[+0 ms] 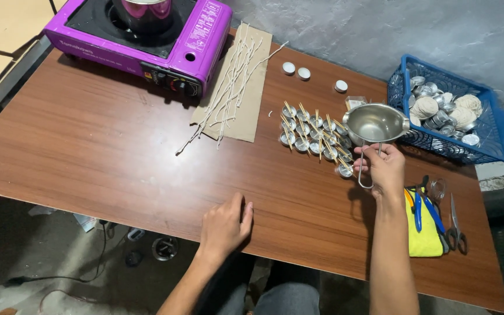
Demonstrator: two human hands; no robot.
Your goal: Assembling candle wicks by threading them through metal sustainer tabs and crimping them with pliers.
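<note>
- Head view: right hand (pixel 385 166) clenched on the wire handle of a small steel pouring pot (pixel 375 123), held just above the cluster of wicked tealight cups (pixel 316 135); handle running back toward the wrist.
- Left hand (pixel 225 224) released, flat on the table (pixel 118 151), well apart from the cups.

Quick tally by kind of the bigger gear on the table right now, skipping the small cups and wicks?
Purple stove: 1
Steel pouring pot, held by the right hand: 1
Blue basket: 1
Cardboard sheet: 1
Scissors: 1
Blue-handled pliers: 1
Yellow cloth: 1
Total: 7
The left hand rests flat on the table.
</note>
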